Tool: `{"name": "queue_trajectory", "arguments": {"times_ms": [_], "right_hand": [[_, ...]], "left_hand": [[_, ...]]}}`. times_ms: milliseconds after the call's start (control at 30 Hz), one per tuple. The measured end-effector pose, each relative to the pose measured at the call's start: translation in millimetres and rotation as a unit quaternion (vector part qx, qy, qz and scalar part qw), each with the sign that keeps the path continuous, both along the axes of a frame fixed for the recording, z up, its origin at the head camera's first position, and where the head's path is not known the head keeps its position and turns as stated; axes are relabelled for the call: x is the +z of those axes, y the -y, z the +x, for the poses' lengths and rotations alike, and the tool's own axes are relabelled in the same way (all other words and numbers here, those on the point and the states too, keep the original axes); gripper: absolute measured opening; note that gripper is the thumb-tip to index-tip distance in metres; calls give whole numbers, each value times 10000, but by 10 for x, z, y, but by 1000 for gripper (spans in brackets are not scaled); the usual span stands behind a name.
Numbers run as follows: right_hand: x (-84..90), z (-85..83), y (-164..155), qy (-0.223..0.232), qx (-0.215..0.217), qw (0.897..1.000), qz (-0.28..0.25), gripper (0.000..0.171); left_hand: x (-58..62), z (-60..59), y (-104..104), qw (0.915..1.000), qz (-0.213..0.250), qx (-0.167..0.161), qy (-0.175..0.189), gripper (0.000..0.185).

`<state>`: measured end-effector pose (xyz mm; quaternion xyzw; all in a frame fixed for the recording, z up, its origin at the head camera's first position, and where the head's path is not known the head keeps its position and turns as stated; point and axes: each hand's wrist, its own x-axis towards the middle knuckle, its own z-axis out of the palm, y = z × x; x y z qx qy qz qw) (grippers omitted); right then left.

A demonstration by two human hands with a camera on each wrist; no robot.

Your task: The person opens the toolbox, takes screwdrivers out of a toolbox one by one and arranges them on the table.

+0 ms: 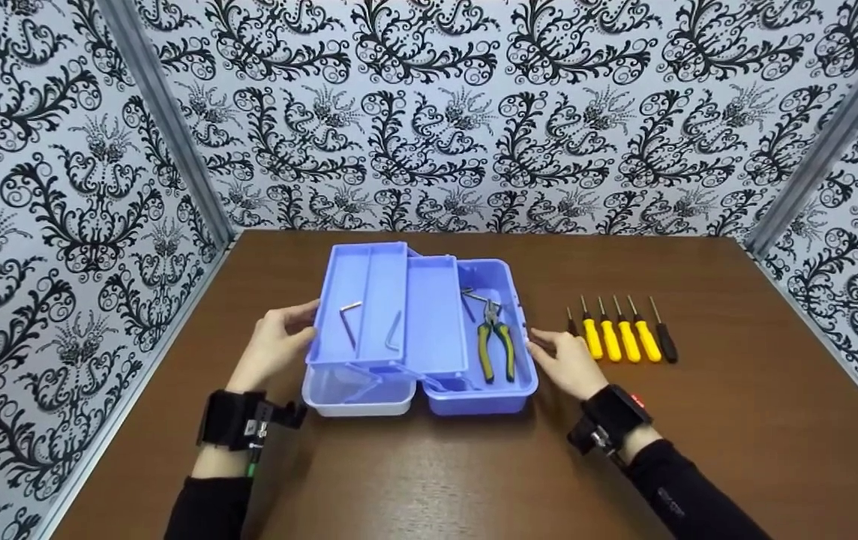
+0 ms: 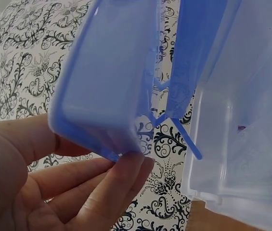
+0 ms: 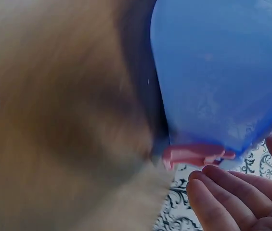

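A lilac-blue toolbox [image 1: 481,406] stands unfolded on the table, its translucent lid [image 1: 369,409] swung out to the left. My left hand [image 1: 270,346] pinches the outer edge of the upper tray [image 1: 346,271], thumb and fingers at its corner in the left wrist view. Two L-shaped hex keys lie in that tray, one brownish hex key [image 1: 347,327] among them. Beside it sits a lower tray [image 1: 433,319]. Pliers with green-and-black handles [image 1: 506,351] lie in the base. By the box's right side is my right hand [image 1: 570,365], fingers extended near a pink latch [image 3: 191,155].
Several screwdrivers lie in a row right of the box, most with yellow handles [image 1: 628,341], and a black-handled one [image 1: 667,343] at the right end. Patterned walls [image 1: 459,135] close off the brown table [image 1: 429,480] at the back and sides.
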<state>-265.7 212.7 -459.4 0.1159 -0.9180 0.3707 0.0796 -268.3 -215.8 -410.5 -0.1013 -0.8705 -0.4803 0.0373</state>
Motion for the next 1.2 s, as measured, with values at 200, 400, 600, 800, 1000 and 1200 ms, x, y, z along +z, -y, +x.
{"name": "queue_trajectory", "arguments": {"times_ms": [200,400,600,800,1000,1200], "right_hand": [[20,-1,21,322,64,9993,-174,34],[72,16,55,490,159,9983,-275,34],[99,41,38,738,218,9959,-485,35],[84,39,33,841,314,9941,-613,34],[67,35,22,871,341,9932,-693,35],[46,15,-11,877,386,9929,-709,35]], "left_hand": [[-60,47,92,9991,-356,-14,241,56],[-218,142,233,9859,-1159,-50,1207,77],[-412,208,214,9849,-92,-757,1552,67],[-406,267,89,9825,613,-473,1695,68],[-276,337,39,9904,-445,371,1259,66],[-124,368,-14,9910,-698,915,687,61]]}}
